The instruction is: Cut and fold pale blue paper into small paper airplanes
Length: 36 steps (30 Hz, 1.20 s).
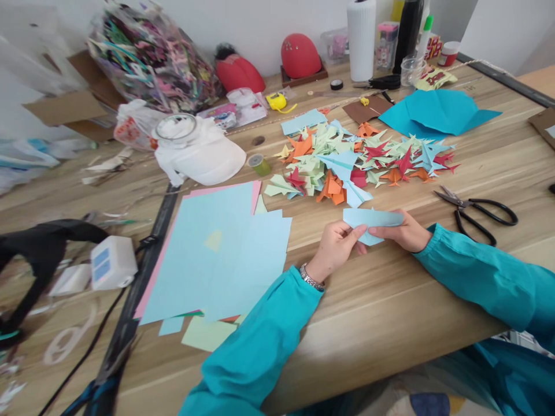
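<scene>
Between my two hands is a partly folded sheet of light blue paper, held just above the wooden table. My left hand, with a metal watch band at the wrist, pinches its lower left side with thumb and fingers. My right hand grips the right end, thumb across the front. Right behind the sheet lies a heap of folded paper pieces in green, orange, red and blue, some shaped like planes. Left of my left hand are stacked blue and pink paper sheets.
Black-handled scissors lie half spread right of my hands. Behind the heap stands a large folded turquoise paper. A green tape roll, a yellow tape measure and a white bottle are farther back. Another pair of scissors lies front left.
</scene>
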Tool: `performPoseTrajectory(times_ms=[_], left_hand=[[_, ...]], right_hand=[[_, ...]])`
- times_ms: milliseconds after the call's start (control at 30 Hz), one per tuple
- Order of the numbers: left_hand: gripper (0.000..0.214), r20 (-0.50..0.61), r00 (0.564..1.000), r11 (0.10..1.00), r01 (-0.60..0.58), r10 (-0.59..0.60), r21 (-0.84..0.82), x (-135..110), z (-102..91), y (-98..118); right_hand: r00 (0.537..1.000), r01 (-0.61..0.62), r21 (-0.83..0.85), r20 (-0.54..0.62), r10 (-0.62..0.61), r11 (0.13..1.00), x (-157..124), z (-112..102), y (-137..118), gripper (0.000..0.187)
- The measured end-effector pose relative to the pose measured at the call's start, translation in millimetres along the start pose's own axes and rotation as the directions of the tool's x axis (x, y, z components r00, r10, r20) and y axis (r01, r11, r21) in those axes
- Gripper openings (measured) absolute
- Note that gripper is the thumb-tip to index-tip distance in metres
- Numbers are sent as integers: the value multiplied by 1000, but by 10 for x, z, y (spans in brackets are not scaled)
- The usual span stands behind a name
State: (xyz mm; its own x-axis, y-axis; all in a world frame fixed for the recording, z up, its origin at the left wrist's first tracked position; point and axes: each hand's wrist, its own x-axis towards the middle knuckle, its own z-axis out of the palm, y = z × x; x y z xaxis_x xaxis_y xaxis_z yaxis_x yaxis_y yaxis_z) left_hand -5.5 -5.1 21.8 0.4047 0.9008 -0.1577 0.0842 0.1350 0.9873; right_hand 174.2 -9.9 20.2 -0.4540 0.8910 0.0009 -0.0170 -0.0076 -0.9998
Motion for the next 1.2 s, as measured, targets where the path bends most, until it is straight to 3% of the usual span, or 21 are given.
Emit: performPoseTrajectory(times_ms=[167,300,467,667,867,1100,1200], left_hand=[[38,17,999,992,35,-33,-125,9,8,-5],[36,33,999,979,49,-44,-197,13,10,-31],[36,-12,999,985,29,-31,-172,10,12,-30],[35,-18,1000,991,-13,11,-134,7,15,-7],[38,-101,994,999,-43,46,31,8,5,-26],[39,-72,997,999,-18,20,38,7,7,-36],[39,-80,997,999,-16,19,38,9,9,-31]], right_hand=[[998,-39,37,-38,40,999,-21,-2,16,32],[1000,11,49,-12,-11,999,0,13,18,30],[990,104,16,92,-105,994,49,21,44,28],[992,119,-125,-31,-124,985,62,13,79,34],[993,116,-131,33,-112,985,56,33,73,29],[991,136,-127,11,-136,983,55,42,52,31],[996,93,-82,10,-92,992,55,35,66,34]])
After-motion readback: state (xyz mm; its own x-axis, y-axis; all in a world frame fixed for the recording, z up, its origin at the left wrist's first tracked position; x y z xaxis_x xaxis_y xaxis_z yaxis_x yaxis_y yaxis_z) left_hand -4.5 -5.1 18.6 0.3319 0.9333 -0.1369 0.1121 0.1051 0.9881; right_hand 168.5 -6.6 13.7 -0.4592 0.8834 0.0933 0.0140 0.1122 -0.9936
